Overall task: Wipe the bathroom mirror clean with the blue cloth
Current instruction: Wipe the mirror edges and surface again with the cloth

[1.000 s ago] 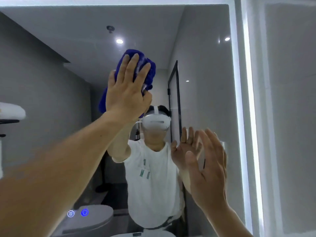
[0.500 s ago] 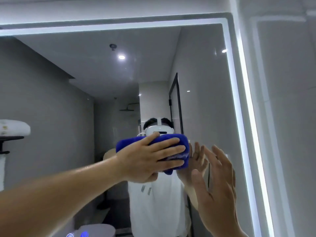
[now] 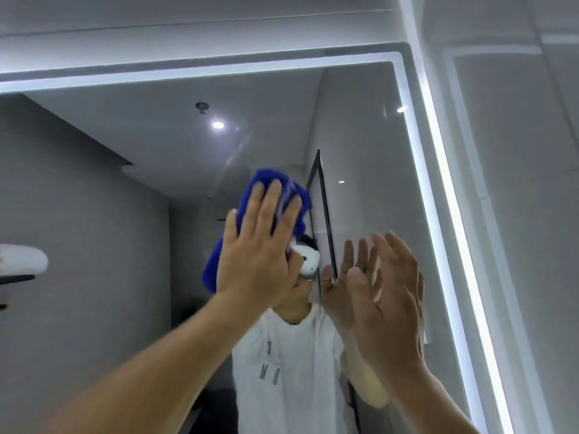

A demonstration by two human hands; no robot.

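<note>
Left hand, blue cloth on mirror, lit border well apart

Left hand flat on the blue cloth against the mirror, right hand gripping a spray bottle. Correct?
No: the right hand holds nothing, fingers spread open by the mirror, as the head view shows. The left hand does press the blue cloth on it.

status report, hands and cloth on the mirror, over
Left hand flat, fingers straight, pressing blue cloth on mirror. Right hand open, fingers spread, holding nothing, close to the glass. Only that hand lies near the cloth's right.
</note>
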